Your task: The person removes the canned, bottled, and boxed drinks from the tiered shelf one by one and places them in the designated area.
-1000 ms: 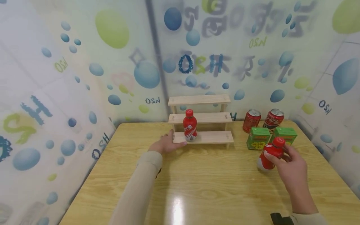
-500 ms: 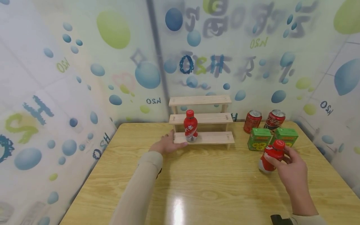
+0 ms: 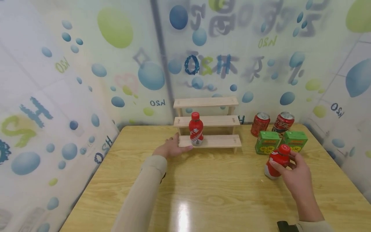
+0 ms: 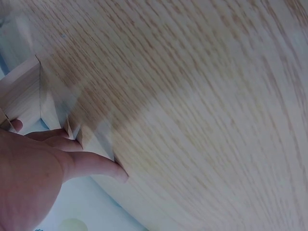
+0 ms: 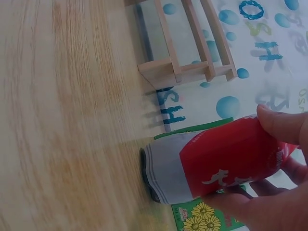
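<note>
In the head view, my right hand (image 3: 297,177) grips a red and white bottle (image 3: 277,162) with a red cap, thumb on the near side. The bottle leans slightly; whether its base touches the table I cannot tell. My left hand (image 3: 169,148) holds the left end of a three-step wooden shelf (image 3: 217,140), thumb along the front of the lowest step and fingers around the side. In the left wrist view, some fingertips go behind the wood. A second red bottle (image 3: 196,129) stands upright on the lowest step, towards its left end.
Two green drink boxes (image 3: 267,142) stand just behind the held bottle. Behind them are two red cans, one on the left (image 3: 260,124) and one on the right (image 3: 283,123). A patterned curtain (image 3: 139,80) hangs close behind the shelf and the table (image 3: 220,190).
My right hand has moved slightly to the left with the bottle in its grip. The left hand, the shelf and the standing bottle stay in place.
</note>
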`<state>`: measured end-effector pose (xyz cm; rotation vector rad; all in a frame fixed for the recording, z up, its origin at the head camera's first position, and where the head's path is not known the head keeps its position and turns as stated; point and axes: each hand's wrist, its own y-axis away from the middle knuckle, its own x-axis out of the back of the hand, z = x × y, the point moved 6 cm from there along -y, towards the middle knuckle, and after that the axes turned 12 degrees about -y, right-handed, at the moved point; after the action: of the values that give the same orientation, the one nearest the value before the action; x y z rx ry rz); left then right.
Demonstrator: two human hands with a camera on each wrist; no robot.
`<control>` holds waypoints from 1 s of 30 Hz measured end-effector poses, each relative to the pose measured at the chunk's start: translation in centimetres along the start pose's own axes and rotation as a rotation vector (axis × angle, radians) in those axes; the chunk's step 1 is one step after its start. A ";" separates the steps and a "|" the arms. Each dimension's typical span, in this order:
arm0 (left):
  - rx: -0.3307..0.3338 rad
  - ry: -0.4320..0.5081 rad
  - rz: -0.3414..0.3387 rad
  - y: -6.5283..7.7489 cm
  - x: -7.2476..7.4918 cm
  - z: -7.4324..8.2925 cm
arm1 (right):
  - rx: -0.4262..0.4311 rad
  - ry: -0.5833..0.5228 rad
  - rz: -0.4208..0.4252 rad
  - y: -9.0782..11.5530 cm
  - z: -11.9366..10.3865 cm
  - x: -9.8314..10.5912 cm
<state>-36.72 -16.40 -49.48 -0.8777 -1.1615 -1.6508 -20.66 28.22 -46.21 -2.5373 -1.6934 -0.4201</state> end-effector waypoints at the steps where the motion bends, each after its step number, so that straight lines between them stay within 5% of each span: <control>1: -0.002 -0.001 0.001 0.1 0.0 0.0 | -0.002 0.000 -0.006 0.0 0.1 0.0; 30: 0.009 0.010 0.002 0.0 -0.1 0.1 | 0.079 0.033 -0.137 -1.7 -0.4 -0.5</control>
<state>-36.73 -16.29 -49.53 -0.8641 -1.1604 -1.6455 -22.42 28.37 -46.16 -2.3556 -1.8404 -0.3921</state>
